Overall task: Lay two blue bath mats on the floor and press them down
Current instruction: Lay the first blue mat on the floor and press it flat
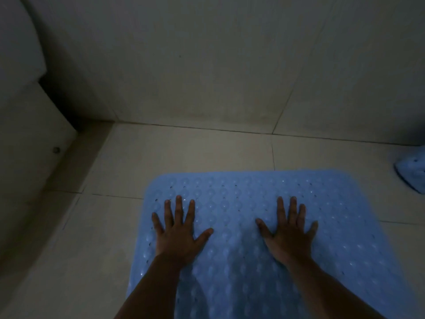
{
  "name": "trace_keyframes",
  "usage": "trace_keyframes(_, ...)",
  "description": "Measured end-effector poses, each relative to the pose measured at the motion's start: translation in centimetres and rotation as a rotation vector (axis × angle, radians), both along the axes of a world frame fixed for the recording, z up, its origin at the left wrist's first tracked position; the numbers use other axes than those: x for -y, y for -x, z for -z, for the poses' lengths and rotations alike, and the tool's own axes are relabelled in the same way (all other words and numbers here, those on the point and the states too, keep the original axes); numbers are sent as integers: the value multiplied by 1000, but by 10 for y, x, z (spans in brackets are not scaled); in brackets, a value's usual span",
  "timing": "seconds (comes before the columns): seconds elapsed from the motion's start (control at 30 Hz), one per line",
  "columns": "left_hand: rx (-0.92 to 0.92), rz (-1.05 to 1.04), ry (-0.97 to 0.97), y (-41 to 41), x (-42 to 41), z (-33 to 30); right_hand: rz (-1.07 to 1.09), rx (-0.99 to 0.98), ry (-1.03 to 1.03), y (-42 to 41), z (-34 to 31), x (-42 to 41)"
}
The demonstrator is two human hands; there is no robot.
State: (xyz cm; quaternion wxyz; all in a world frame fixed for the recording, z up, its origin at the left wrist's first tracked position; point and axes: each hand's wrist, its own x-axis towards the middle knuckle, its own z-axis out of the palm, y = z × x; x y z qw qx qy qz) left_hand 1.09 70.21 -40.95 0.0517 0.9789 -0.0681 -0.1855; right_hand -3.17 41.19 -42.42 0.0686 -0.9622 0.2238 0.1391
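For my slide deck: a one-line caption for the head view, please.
Both hands, left and right, press flat on a blue bath mat laid on the tiled floor.

Your left hand (pixel 178 236) and right hand (pixel 288 236) are bare, ringless, with forearms uncovered to the frame's bottom edge; no sleeves show.

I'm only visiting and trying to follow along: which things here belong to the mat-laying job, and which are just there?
Part of the job:
- blue bath mat, flat on the floor
- left hand and right hand, fingers spread on it
- second blue mat, bunched at the right edge

Just there:
- tiled floor
- wall
- white fixture, too dim to identify
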Motion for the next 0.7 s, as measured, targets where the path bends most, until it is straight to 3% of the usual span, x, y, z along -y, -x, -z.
trace_keyframes(0.6,-92,44,-33,-37,11,-7,93,-193,-210,-30,-32,14)
trace_keyframes(0.7,-39,34,-29,-38,15,-13,91,-118,-217,-34,-44,21)
